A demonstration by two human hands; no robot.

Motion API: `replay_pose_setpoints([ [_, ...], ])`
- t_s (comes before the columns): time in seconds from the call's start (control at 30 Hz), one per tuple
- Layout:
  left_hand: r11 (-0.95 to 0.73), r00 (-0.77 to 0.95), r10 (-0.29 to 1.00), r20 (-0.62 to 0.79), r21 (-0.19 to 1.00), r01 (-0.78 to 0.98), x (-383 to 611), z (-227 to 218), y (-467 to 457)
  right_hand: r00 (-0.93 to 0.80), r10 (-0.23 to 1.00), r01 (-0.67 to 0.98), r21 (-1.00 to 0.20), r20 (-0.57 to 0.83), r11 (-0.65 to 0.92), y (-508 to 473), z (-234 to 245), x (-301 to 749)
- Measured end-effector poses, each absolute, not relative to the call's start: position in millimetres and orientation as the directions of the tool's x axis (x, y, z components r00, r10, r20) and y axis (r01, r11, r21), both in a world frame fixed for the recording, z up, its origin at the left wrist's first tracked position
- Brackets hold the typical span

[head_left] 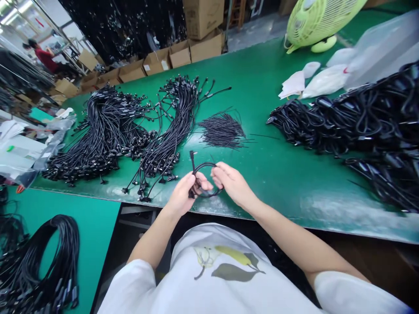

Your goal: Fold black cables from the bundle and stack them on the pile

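Note:
A black cable [207, 165] is bent into a loop in front of my body, over the near edge of the green table. My left hand [187, 188] is closed round the left side of the loop, and a connector end [192, 154] sticks up above it. On the right side, my right hand [229, 179] pinches the loop between thumb and fingers. A thin dark strand stands up beside the right fingertips. Just beyond my hands lies a pile of short black twist ties [223, 131]. Left of them is a bundle of straight black cables [176, 126].
A larger cable heap [104, 126] lies at the left. Coiled cables [356, 113] line the right side, near a plastic bag [386, 52] and a green fan [322, 22]. Cardboard boxes [157, 62] stand behind the table. More cables [62, 235] rest on the lower-left table. A person [46, 56] sits far back.

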State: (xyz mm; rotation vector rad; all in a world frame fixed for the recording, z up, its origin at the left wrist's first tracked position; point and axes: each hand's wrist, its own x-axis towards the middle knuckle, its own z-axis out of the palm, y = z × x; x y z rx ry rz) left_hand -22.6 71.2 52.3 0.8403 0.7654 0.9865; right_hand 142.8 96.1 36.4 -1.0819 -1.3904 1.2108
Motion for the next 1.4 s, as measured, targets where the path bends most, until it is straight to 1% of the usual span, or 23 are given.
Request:
replay_pose_setpoints([
  [0.03,0.352,0.370,0.906,-0.207,0.853,-0.385,-18.3,49.2,70.2,-0.094,0.994,-0.064,-0.997,0.058,0.052,94.3,33.9,138.4],
  [0.1,0.403,0.351,0.897,-0.268,0.823,-0.401,-9.4,40.6,66.2,-0.018,1.000,-0.239,-0.971,-0.003,-0.007,91.1,34.1,132.1],
  [0.13,0.391,0.313,0.910,-0.273,0.818,-0.422,-5.7,35.8,63.9,-0.034,0.999,-0.312,-0.949,-0.035,-0.044,89.8,36.2,129.9],
  [0.2,0.304,0.225,0.948,-0.226,0.853,-0.425,-1.2,27.0,60.8,-0.080,0.992,-0.430,-0.895,-0.097,-0.122,87.3,41.8,125.8],
  [0.27,0.237,0.232,0.958,-0.166,0.918,-0.318,-1.2,21.1,60.1,-0.089,0.987,-0.500,-0.851,-0.133,-0.160,84.3,46.9,120.6],
  [0.37,0.183,0.377,0.914,-0.150,0.982,-0.053,-8.4,18.6,60.1,-0.107,0.987,-0.540,-0.826,-0.123,-0.161,78.7,50.8,110.3],
  [0.47,0.094,0.511,0.842,-0.174,0.979,0.179,-18.4,20.3,57.3,-0.100,0.992,-0.567,-0.814,-0.083,-0.125,74.7,51.0,102.2],
  [0.53,0.076,0.582,0.787,-0.205,0.968,0.238,-23.1,20.9,54.5,-0.088,0.994,-0.574,-0.813,-0.059,-0.099,74.0,50.0,100.5],
  [0.6,0.086,0.591,0.784,-0.191,0.976,0.201,-24.4,20.6,52.2,-0.121,0.992,-0.529,-0.845,-0.018,-0.080,74.3,48.6,101.8],
  [0.67,0.109,0.572,0.806,-0.152,0.988,0.109,-21.5,20.4,50.0,-0.153,0.988,-0.440,-0.897,0.023,-0.047,75.5,47.9,105.3],
  [0.7,0.155,0.569,0.808,-0.152,0.987,0.043,-18.6,20.8,48.7,-0.158,0.987,-0.400,-0.916,0.035,-0.032,76.5,47.9,107.3],
  [0.73,0.238,0.577,0.797,-0.176,0.971,-0.033,-15.0,21.6,47.2,-0.159,0.987,-0.374,-0.927,0.037,-0.025,77.7,48.2,109.5],
  [0.77,0.352,0.597,0.772,-0.219,0.929,-0.114,-11.0,22.6,45.5,-0.161,0.986,-0.366,-0.930,0.032,-0.030,79.3,48.7,111.5],
  [0.83,0.571,0.637,0.709,-0.302,0.776,-0.268,-3.1,25.2,42.1,-0.168,0.986,-0.388,-0.920,0.011,-0.055,83.2,49.6,115.1],
  [0.87,0.637,0.645,0.691,-0.326,0.697,-0.329,0.2,26.2,40.9,-0.163,0.987,-0.409,-0.910,0.000,-0.068,85.3,49.8,116.7],
  [0.9,0.668,0.643,0.687,-0.338,0.641,-0.378,2.9,27.0,40.2,-0.158,0.987,-0.424,-0.902,-0.013,-0.080,87.3,49.8,118.1],
  [0.97,0.673,0.622,0.706,-0.338,0.594,-0.441,5.7,27.2,40.7,-0.142,0.989,-0.430,-0.898,-0.037,-0.095,90.3,49.1,120.5],
  [1.07,0.673,0.619,0.706,-0.343,0.598,-0.435,3.9,25.6,45.3,-0.173,0.984,-0.402,-0.910,-0.036,-0.104,91.4,46.8,123.6],
  [1.2,0.720,0.712,0.601,-0.363,0.633,-0.286,0.5,23.7,52.5,-0.314,0.949,-0.332,-0.937,-0.002,-0.112,90.5,42.8,127.3],
  [1.23,0.711,0.703,0.605,-0.374,0.650,-0.267,1.4,23.2,53.4,-0.319,0.948,-0.306,-0.947,0.000,-0.102,91.0,41.6,128.3],
  [1.33,0.656,0.586,0.700,-0.409,0.694,-0.299,8.4,21.6,53.1,-0.248,0.969,-0.235,-0.970,0.005,-0.055,94.8,37.7,131.9],
  [1.4,0.646,0.532,0.729,-0.430,0.690,-0.327,13.4,21.2,51.5,-0.201,0.979,-0.301,-0.951,-0.014,-0.075,98.4,35.4,134.5],
])
